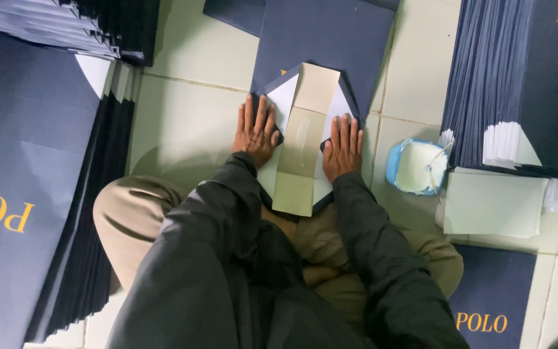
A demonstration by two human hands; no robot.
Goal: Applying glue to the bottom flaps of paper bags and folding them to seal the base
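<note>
Bag (305,129), navy, lies flat on tiled floor (182,116), flaps folded. Left hand (256,129) and right hand (342,145) press flat, fingers spread, gripping nothing. Stacks cut off at edges; blue bowl (414,167) nearby.

Light is dim and cool, flat overall; my body throws a soft shadow on the floor tiles (182,129) just left of my left hand (256,129); a faint sheen streaks the beige panel (301,139) between my hands; the white glue tub (416,167) is the brightest patch, slightly washed out; my dark sleeves (227,258) lose detail in shadow; focus is soft throughout; edges bend slightly.
</note>
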